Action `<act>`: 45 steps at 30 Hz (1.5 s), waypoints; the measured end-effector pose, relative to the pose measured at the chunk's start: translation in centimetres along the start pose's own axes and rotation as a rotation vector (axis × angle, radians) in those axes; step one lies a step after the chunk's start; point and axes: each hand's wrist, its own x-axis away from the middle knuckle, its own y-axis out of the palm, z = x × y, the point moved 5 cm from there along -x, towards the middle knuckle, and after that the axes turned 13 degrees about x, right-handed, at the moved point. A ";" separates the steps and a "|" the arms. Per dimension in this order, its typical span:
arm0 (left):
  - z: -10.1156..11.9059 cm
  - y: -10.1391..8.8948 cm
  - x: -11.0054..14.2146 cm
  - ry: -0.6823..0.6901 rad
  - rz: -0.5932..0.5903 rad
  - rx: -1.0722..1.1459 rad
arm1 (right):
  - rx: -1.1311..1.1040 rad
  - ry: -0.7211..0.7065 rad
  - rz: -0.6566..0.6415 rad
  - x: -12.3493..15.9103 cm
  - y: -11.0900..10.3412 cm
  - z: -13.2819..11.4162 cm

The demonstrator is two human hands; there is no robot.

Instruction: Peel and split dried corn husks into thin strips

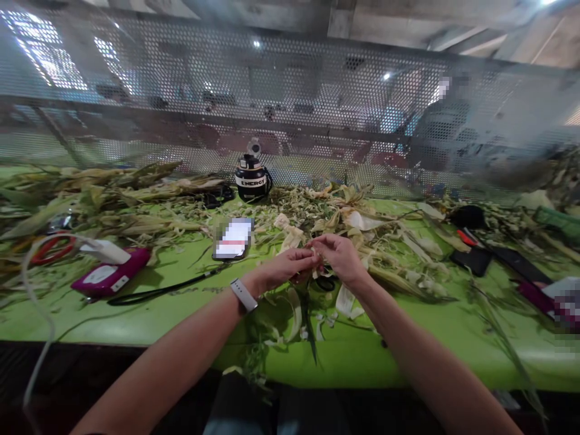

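Note:
My left hand (299,263), with a white band (243,295) on its wrist, is closed in a pinch. Its fingertips meet those of my right hand (339,256), also pinched. Between them is a small pale piece of corn husk (314,256), mostly covered by the fingers. Just under the hands, a black loop (325,283) like a scissor handle shows on the green tabletop (317,365). Curled pale husk strips (295,311) lie in front of the hands, and a heap of shredded dry husk (312,208) lies behind them.
A lit phone (234,238) and a black ENERGY bottle (251,178) stand left of centre. A purple device (111,272) with a white cable lies at left. Long husks (149,187) cover the back left. A black phone-like slab (472,260) lies right. A perforated screen (290,90) closes the back.

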 end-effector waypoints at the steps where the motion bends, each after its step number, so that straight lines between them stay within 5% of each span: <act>1: -0.1 -0.1 -0.2 0.025 0.043 0.022 | 0.025 -0.015 0.025 -0.2 -0.4 0.0; 5: 0.0 -0.6 -0.6 0.118 0.196 0.040 | 0.221 -0.012 0.165 -0.6 -2.1 0.1; 8: 0.0 -0.6 -0.6 0.106 0.240 0.064 | 0.337 -0.017 0.069 -0.7 -1.6 0.2; 11: -0.1 -0.4 -0.6 0.094 0.228 0.116 | 0.315 -0.068 0.013 -0.8 -0.8 0.1; 18: 0.4 0.3 -0.4 0.114 0.152 0.103 | 0.335 -0.099 0.136 -0.9 -1.2 0.2; 29: 0.6 -0.5 -0.5 0.289 0.301 0.111 | 0.204 0.029 0.196 -0.4 -2.5 0.2; 33: 1.7 -1.1 -0.3 0.428 0.369 0.113 | 0.295 -0.035 -0.025 0.1 -0.8 -0.1; 38: 1.9 -1.0 -0.1 0.452 0.384 0.181 | 0.065 0.065 -0.318 0.6 2.3 0.5; 45: 2.2 -0.4 0.0 0.427 0.369 0.145 | -0.079 0.068 -0.354 0.6 3.3 0.8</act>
